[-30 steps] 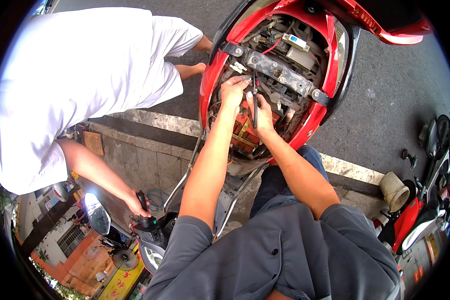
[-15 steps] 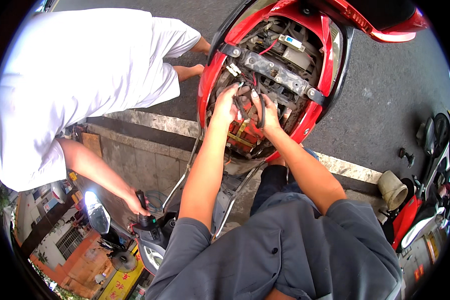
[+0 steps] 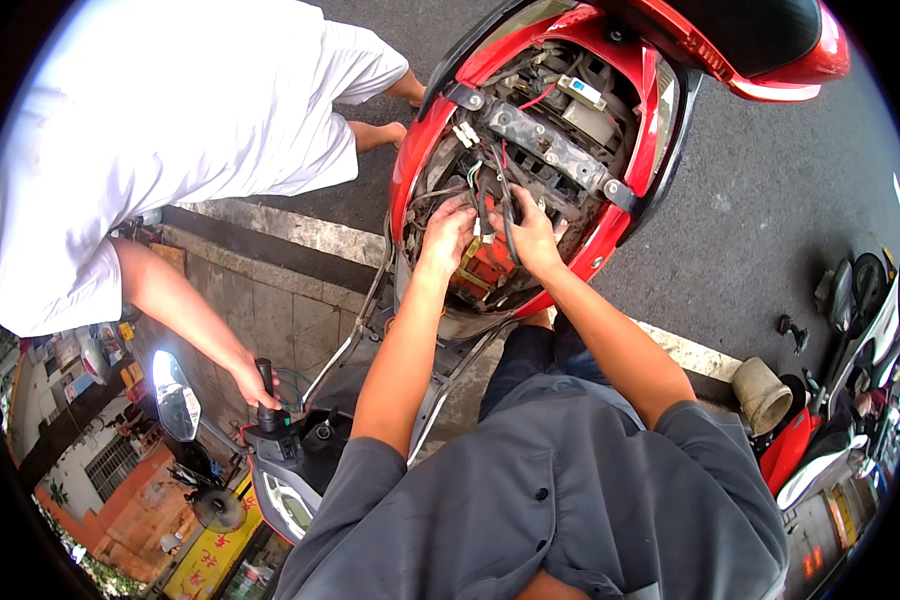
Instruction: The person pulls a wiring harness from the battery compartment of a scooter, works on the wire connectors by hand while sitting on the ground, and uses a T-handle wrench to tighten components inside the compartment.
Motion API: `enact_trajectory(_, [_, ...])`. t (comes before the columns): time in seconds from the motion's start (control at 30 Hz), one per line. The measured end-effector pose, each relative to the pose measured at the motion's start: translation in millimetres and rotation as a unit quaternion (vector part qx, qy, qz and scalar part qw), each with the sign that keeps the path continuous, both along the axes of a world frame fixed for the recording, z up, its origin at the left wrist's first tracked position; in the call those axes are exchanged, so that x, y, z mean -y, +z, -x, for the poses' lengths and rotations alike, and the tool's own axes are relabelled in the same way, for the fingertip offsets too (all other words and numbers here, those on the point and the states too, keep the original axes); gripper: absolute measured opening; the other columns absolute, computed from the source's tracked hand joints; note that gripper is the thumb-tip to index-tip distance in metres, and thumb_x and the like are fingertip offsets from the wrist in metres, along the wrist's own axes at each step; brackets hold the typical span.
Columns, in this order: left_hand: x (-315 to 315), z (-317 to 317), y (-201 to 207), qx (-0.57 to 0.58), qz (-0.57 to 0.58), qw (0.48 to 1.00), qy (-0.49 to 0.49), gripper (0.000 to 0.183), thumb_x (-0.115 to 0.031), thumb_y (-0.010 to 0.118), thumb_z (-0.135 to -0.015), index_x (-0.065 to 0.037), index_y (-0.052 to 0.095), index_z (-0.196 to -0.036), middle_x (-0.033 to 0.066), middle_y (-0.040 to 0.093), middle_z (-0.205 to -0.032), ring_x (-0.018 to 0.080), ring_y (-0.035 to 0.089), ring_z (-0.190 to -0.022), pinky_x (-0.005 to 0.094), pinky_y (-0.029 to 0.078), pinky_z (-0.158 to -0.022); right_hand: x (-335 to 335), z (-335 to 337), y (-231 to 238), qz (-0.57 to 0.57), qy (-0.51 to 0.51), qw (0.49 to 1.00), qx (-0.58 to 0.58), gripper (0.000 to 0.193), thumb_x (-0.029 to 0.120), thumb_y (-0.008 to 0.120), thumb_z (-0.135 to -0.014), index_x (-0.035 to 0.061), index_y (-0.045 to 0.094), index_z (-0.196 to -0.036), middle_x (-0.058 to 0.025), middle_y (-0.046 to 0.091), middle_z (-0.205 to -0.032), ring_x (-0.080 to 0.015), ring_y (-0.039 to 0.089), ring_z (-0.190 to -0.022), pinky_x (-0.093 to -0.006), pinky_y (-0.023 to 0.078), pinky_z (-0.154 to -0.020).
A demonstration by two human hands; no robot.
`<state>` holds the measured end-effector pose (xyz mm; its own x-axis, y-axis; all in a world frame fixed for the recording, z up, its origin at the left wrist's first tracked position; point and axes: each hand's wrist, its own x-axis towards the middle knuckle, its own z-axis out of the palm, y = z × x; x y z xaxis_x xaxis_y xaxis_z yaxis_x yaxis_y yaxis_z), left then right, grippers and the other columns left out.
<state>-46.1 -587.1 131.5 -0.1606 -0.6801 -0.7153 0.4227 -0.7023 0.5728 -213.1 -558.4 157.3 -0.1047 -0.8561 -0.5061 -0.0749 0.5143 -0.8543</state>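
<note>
Both of my hands are inside the uncovered body of a red scooter [image 3: 403, 185], among its wiring. My left hand [image 3: 448, 238] has its fingers curled in on a bundle of wires [image 3: 478, 190], and white connectors [image 3: 477, 228] hang beside its fingertips. A looped black cable [image 3: 508, 222] lies along the inner side of my right hand [image 3: 533, 238], whose fingers are bent around it. Below the hands sits a red battery-like block [image 3: 490, 262], partly covered by cables. Some fingertips are hidden among the wires.
A metal bracket [image 3: 540, 140] crosses the opening beyond my hands. White plugs [image 3: 466, 134] lie loose near it. At left, a person in white [image 3: 200, 120] grips a handlebar [image 3: 266, 385] of another scooter. A bucket [image 3: 762, 396] stands at right, near parked scooters.
My hands have drawn slightly apart, with the left one lower and more of the wires and white connectors showing between them. The view has shifted a little.
</note>
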Motion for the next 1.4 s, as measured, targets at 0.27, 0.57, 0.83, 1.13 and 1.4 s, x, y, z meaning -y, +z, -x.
enact_trajectory(0.27, [3.0,14.1,17.1,0.094,0.021,0.994,-0.049,0.038,-0.014,0.064,-0.092,-0.002,0.056,-0.127,0.008,0.066,-0.107,0.0196,0.065,-0.095,0.0344,0.054,-0.083,28.5,-4.6,-38.6,0.006,-0.028,0.994,0.106,0.06,0.009,0.074,-0.079,-0.005,0.05,-0.131,-0.0151,0.069,-0.1,-0.0189,0.066,-0.088,-0.0306,0.053,-0.078])
enact_trajectory(0.57, [12.8,-6.2,2.0,0.074,0.026,0.997,-0.026,0.019,-0.013,0.061,-0.089,-0.002,0.06,-0.104,0.0107,0.065,-0.103,0.026,0.065,-0.094,0.0407,0.054,-0.084,36.9,30.1,-28.3,-0.151,-0.035,0.939,0.306,0.045,0.011,0.076,-0.079,0.0082,0.057,-0.119,-0.0024,0.063,-0.09,-0.0139,0.061,-0.07,-0.0291,0.054,-0.063])
enact_trajectory(0.83, [9.1,-31.9,-7.3,0.153,-0.042,0.972,0.175,0.026,-0.022,0.062,-0.093,-0.003,0.059,-0.112,0.0134,0.065,-0.104,0.0248,0.066,-0.095,0.0394,0.057,-0.079,39.7,40.3,-27.1,-0.176,-0.024,0.922,0.343,0.045,0.01,0.073,-0.079,0.0063,0.057,-0.121,-0.0044,0.064,-0.088,-0.0154,0.06,-0.071,-0.0293,0.052,-0.063])
enact_trajectory(1.13, [-33.3,37.0,42.6,0.246,0.09,0.959,-0.106,0.036,-0.026,0.071,-0.09,-0.002,0.061,-0.116,0.0049,0.067,-0.096,0.0133,0.063,-0.084,0.0271,0.052,-0.069,40.8,34.6,-32.4,-0.162,-0.001,0.925,0.343,0.04,0.008,0.07,-0.082,0.0048,0.056,-0.12,-0.0065,0.065,-0.092,-0.0171,0.065,-0.078,-0.0306,0.056,-0.065])
enact_trajectory(1.4, [-49.2,29.7,11.9,0.311,0.104,0.936,-0.129,0.032,-0.015,0.068,-0.089,-0.001,0.061,-0.117,0.0107,0.07,-0.096,0.0152,0.066,-0.084,0.0296,0.053,-0.074,38.7,44.0,3.5,-0.098,0.147,0.979,0.097,0.05,0.016,0.073,-0.086,0.0003,0.05,-0.127,-0.0064,0.065,-0.087,-0.0129,0.062,-0.074,-0.0303,0.052,-0.066])
